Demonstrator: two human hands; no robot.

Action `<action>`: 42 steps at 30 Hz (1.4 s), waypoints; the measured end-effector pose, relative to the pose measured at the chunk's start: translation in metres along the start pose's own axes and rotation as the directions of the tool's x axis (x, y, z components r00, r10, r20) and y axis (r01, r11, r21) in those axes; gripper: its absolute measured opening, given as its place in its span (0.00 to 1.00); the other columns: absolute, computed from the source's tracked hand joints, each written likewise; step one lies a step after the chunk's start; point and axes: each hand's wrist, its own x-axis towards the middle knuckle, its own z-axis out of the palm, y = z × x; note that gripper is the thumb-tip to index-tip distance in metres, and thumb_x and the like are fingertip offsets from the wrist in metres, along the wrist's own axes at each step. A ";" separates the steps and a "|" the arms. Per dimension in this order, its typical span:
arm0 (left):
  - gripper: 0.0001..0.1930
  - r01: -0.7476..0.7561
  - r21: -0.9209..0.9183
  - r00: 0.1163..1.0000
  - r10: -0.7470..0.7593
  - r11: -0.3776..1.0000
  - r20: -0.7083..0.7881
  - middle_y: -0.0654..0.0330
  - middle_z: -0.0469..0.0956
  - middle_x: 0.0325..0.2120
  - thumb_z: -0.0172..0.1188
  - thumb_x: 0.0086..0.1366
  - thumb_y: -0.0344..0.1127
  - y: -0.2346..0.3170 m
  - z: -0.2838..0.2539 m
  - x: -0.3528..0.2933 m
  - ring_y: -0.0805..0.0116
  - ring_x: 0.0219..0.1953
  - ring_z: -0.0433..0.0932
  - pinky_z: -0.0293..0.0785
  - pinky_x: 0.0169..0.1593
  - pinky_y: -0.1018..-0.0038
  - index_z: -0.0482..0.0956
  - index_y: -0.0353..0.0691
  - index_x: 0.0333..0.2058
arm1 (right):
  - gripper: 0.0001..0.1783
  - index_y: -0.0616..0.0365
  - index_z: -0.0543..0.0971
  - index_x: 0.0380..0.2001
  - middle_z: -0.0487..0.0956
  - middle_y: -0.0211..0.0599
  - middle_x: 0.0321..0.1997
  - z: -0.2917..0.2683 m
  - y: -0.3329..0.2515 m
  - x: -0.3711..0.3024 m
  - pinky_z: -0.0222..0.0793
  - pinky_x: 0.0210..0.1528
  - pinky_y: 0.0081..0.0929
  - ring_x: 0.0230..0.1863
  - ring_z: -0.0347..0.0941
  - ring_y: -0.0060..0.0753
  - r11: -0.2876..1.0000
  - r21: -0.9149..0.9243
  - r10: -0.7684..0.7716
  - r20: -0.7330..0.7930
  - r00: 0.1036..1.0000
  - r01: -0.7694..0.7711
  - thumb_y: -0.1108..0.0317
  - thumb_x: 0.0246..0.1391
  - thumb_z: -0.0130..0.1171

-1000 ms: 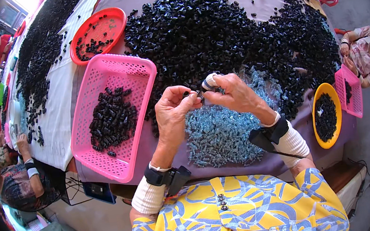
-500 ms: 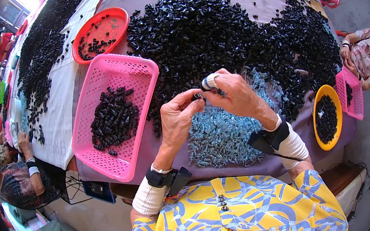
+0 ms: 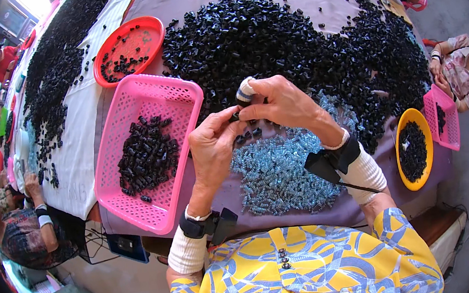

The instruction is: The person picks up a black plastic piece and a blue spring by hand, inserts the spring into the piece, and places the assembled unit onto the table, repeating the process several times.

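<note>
Holds a small black plastic piece [image 3: 235,117] in a narrow pinch between thumb and fingers of the left hand [image 3: 211,146], in front of the person's body, to the right of the pink perforated basket [image 3: 108,156]. Places the right hand [image 3: 285,102] close against it, with fingers bent narrowly inward and a white finger cover [image 3: 245,90] on one of them. Cannot tell about any piece inside this right pinch, because of the hiding fingers. Has a few loose black pieces [image 3: 248,135] just below the hands, then many pale blue coil springs [image 3: 285,175] on the purple tablecloth [image 3: 226,221]. Has beyond the hands a wide heap of black pieces [image 3: 256,38], with a red tray [image 3: 136,38] to the left, and a yellow bowl [image 3: 429,146] well apart to the right.
</note>
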 end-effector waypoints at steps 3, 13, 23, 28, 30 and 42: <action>0.13 0.054 -0.091 0.998 -0.057 0.994 -0.021 0.59 0.79 0.28 0.60 0.57 0.24 0.002 -0.006 0.003 0.75 0.29 0.77 0.75 0.36 0.81 0.77 0.30 0.42 | 0.11 0.63 0.73 0.25 0.72 0.44 0.17 0.000 0.016 -0.007 0.65 0.22 0.30 0.18 0.69 0.39 0.994 -0.092 -0.057 -0.025 0.998 0.055 0.68 0.41 0.62; 0.13 0.125 -0.207 0.991 -0.133 0.970 -0.024 0.60 0.79 0.28 0.61 0.57 0.27 -0.006 -0.013 0.002 0.77 0.28 0.77 0.74 0.34 0.82 0.77 0.31 0.42 | 0.02 0.55 0.76 0.23 0.77 0.38 0.26 0.040 0.058 -0.020 0.68 0.34 0.35 0.30 0.76 0.39 0.590 -0.776 -0.055 0.235 0.970 0.221 0.70 0.43 0.56; 0.13 0.203 -0.336 0.977 -0.215 0.920 0.003 0.57 0.79 0.31 0.59 0.59 0.28 -0.013 -0.009 0.001 0.73 0.30 0.78 0.77 0.36 0.78 0.75 0.31 0.43 | 0.06 0.60 0.77 0.28 0.75 0.31 0.18 0.016 0.043 -0.019 0.66 0.20 0.20 0.19 0.72 0.19 0.977 -0.212 0.021 0.021 1.000 -0.016 0.71 0.43 0.59; 0.12 0.272 -0.491 0.962 -0.253 0.827 0.107 0.55 0.79 0.33 0.57 0.61 0.28 -0.009 0.005 0.004 0.69 0.32 0.79 0.78 0.38 0.77 0.74 0.30 0.43 | 0.10 0.60 0.77 0.34 0.76 0.24 0.23 0.015 0.019 -0.027 0.66 0.26 0.16 0.27 0.68 0.10 0.973 0.204 0.133 -0.089 0.987 -0.112 0.69 0.48 0.60; 0.12 0.250 -0.635 0.968 -0.199 0.731 0.151 0.52 0.78 0.35 0.55 0.62 0.27 -0.008 0.012 0.004 0.64 0.33 0.80 0.79 0.39 0.73 0.73 0.29 0.43 | 0.09 0.60 0.78 0.36 0.77 0.24 0.28 0.022 0.018 -0.029 0.68 0.29 0.15 0.29 0.70 0.11 0.848 0.525 0.182 -0.145 0.973 -0.081 0.72 0.50 0.59; 0.10 0.118 -0.438 0.993 -0.110 0.891 0.044 0.55 0.78 0.32 0.57 0.59 0.25 -0.001 0.023 0.003 0.69 0.32 0.79 0.78 0.38 0.76 0.74 0.30 0.41 | 0.10 0.61 0.77 0.30 0.75 0.35 0.21 0.000 0.015 -0.028 0.66 0.31 0.28 0.25 0.72 0.32 0.952 -0.209 -0.268 -0.211 0.940 0.224 0.67 0.45 0.63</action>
